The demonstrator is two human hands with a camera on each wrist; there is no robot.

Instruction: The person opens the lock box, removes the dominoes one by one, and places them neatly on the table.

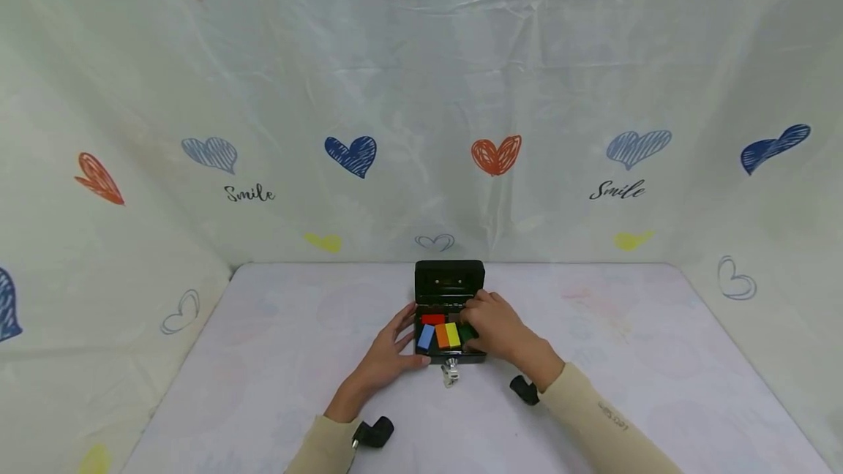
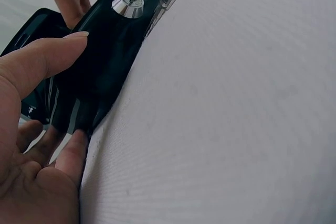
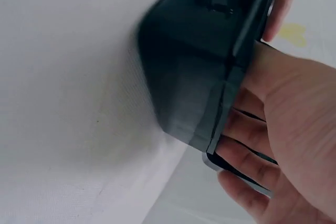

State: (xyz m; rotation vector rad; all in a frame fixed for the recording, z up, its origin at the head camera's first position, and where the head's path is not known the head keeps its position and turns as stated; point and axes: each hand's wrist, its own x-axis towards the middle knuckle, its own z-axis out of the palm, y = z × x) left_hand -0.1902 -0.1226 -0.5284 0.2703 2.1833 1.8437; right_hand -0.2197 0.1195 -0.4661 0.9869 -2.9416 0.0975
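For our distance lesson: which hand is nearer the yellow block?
Right. The right hand reaches into the box right of the yellow block; the left hand touches the box's left side.

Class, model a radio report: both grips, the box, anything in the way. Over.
Left grip touching left side of black box. Right grip over its right part, hold unclear. Lid up, colored blocks inside. Right end masked by that grip.

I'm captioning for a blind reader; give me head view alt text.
A person's right hand reaches into an open black box of coloured blocks; the left hand rests against its side. It stands on a white table, keys at its front.
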